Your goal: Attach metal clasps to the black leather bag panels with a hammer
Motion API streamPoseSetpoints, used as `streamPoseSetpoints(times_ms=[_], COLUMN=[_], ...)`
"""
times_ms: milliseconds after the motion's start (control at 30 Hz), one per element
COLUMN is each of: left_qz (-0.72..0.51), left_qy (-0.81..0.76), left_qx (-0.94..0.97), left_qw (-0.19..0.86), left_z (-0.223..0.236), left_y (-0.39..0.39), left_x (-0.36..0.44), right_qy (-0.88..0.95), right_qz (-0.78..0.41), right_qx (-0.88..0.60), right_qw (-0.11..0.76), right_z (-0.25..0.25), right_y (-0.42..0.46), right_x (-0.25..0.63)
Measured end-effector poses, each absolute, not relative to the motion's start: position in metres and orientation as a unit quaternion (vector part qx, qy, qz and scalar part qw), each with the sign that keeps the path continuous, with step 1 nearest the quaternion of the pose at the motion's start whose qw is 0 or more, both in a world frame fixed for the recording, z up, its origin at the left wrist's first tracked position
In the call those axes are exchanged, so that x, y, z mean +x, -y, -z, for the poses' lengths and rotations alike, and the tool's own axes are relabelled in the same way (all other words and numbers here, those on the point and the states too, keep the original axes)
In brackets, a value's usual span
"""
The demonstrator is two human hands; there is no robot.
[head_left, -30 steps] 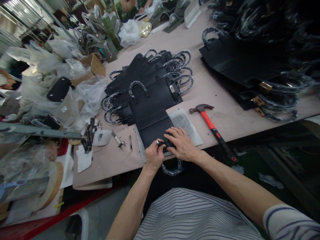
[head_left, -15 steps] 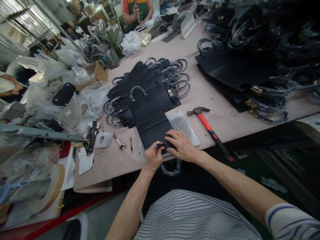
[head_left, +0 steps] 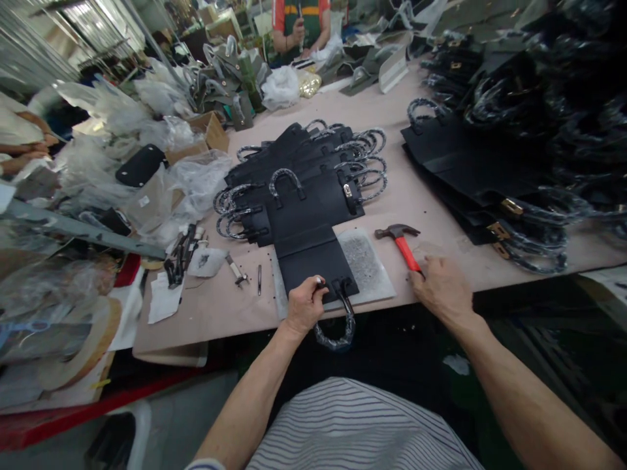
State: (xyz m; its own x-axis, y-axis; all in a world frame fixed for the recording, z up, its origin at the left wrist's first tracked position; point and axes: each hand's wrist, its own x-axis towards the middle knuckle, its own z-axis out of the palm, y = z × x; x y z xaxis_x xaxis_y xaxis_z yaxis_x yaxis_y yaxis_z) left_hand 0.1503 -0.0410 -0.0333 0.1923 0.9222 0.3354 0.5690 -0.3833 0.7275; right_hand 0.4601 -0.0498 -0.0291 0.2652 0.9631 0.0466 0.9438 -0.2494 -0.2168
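Note:
My left hand (head_left: 306,303) is closed around a small metal punch (head_left: 321,282), its bright end showing above the fingers. That fist rests at the near edge of a black bag panel (head_left: 313,254), beside the root of its plastic-wrapped handle (head_left: 337,341), which hangs over the table edge. Beneath the panel lies a pale, speckled board (head_left: 365,261). To the right, my right hand (head_left: 447,290) grips the red-and-black handle of a claw hammer (head_left: 405,249); the head lies on the table, pointing away, and the grip's end is hidden by my hand.
Several black bag panels (head_left: 308,153) overlap beyond the board. Another dark stack (head_left: 470,156) fills the right side. A slim metal rod (head_left: 259,281) and a small tool (head_left: 236,271) lie left. Plastic bags and a carton (head_left: 215,130) crowd the left; a person (head_left: 300,32) sits across.
My right hand has left the bag panel and moved right onto the hammer's handle. My left hand stays at the panel's edge with the punch. The view has shifted slightly.

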Motion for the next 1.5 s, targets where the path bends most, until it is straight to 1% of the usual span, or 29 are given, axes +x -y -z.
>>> streamPoseSetpoints(times_ms=[67,133,200,267,300,333,400,467,500,567,600,633,700,767,800,833,867,1000,1033,1067,1167,1200,1233,1300,1333,1367,1467,1500], left_qz=[-0.389,-0.396,-0.403,-0.409,-0.41,-0.411,-0.411,-0.41,-0.41,-0.411,-0.412,-0.413,-0.408,-0.394,-0.388,-0.384,-0.384,-0.392,-0.392,-0.39,-0.388,-0.388,-0.389,-0.387,-0.382,-0.375,-0.361,-0.362], left_qy=[-0.504,-0.501,-0.5,-0.501,-0.503,-0.503,-0.504,-0.502,-0.501,-0.5,-0.499,-0.499,-0.5,-0.499,-0.5,-0.5,-0.5,-0.5,-0.5,-0.5,-0.498,-0.497,-0.496,-0.497,-0.497,-0.499,-0.506,-0.507], left_qx=[0.736,0.734,0.73,0.725,0.722,0.721,0.718,0.718,0.718,0.718,0.72,0.721,0.726,0.735,0.739,0.741,0.742,0.738,0.738,0.738,0.74,0.741,0.742,0.744,0.746,0.747,0.746,0.745], left_qw=[0.231,0.232,0.233,0.237,0.24,0.243,0.25,0.255,0.256,0.254,0.25,0.246,0.238,0.234,0.232,0.23,0.227,0.225,0.227,0.229,0.232,0.231,0.229,0.224,0.225,0.227,0.238,0.239], left_z=[0.034,0.035,0.036,0.037,0.038,0.038,0.039,0.039,0.039,0.04,0.04,0.04,0.041,0.041,0.041,0.041,0.042,0.042,0.041,0.041,0.04,0.04,0.041,0.042,0.042,0.042,0.042,0.041], left_y=[0.041,0.041,0.041,0.041,0.041,0.042,0.042,0.042,0.042,0.042,0.041,0.041,0.041,0.041,0.041,0.041,0.041,0.041,0.042,0.042,0.041,0.041,0.041,0.04,0.04,0.04,0.041,0.041], left_x=[0.151,0.151,0.151,0.151,0.151,0.151,0.15,0.15,0.15,0.149,0.149,0.149,0.149,0.149,0.15,0.15,0.15,0.15,0.15,0.15,0.15,0.15,0.15,0.15,0.15,0.15,0.149,0.149], right_qy=[0.576,0.54,0.446,0.33,0.291,0.274,0.28,0.308,0.345,0.478,0.558,0.633,0.747,0.807,0.822,0.829,0.828,0.755,0.755,0.769,0.835,0.835,0.825,0.804,0.799,0.805,0.829,0.819], right_qz=[-0.103,-0.188,-0.345,-0.511,-0.566,-0.598,-0.615,-0.592,-0.56,-0.442,-0.365,-0.291,-0.176,-0.12,-0.104,-0.091,-0.08,-0.018,-0.007,-0.003,-0.037,-0.046,-0.044,-0.026,-0.018,-0.02,-0.07,-0.097], right_qx=[-0.809,-0.817,-0.812,-0.759,-0.727,-0.702,-0.682,-0.676,-0.675,-0.666,-0.652,-0.629,-0.577,-0.542,-0.532,-0.527,-0.525,-0.552,-0.546,-0.538,-0.508,-0.513,-0.524,-0.527,-0.524,-0.519,-0.525,-0.541], right_qw=[0.06,0.074,0.152,0.232,0.259,0.273,0.28,0.313,0.334,0.363,0.361,0.344,0.278,0.2,0.173,0.165,0.179,0.353,0.363,0.345,0.209,0.192,0.208,0.275,0.293,0.286,0.181,0.166], right_z=[0.03,0.028,0.022,0.011,0.004,-0.004,-0.02,-0.039,-0.049,-0.068,-0.077,-0.084,-0.096,-0.105,-0.111,-0.116,-0.122,-0.135,-0.133,-0.129,-0.116,-0.114,-0.112,-0.113,-0.113,-0.113,-0.111,-0.108], right_y=[0.05,0.047,0.041,0.035,0.033,0.032,0.033,0.038,0.042,0.05,0.055,0.058,0.062,0.064,0.064,0.064,0.065,0.072,0.074,0.075,0.075,0.075,0.074,0.074,0.075,0.076,0.077,0.076], right_x=[0.472,0.478,0.479,0.475,0.471,0.467,0.453,0.437,0.428,0.414,0.408,0.404,0.4,0.399,0.399,0.399,0.398,0.391,0.39,0.39,0.395,0.397,0.399,0.4,0.399,0.399,0.402,0.405])
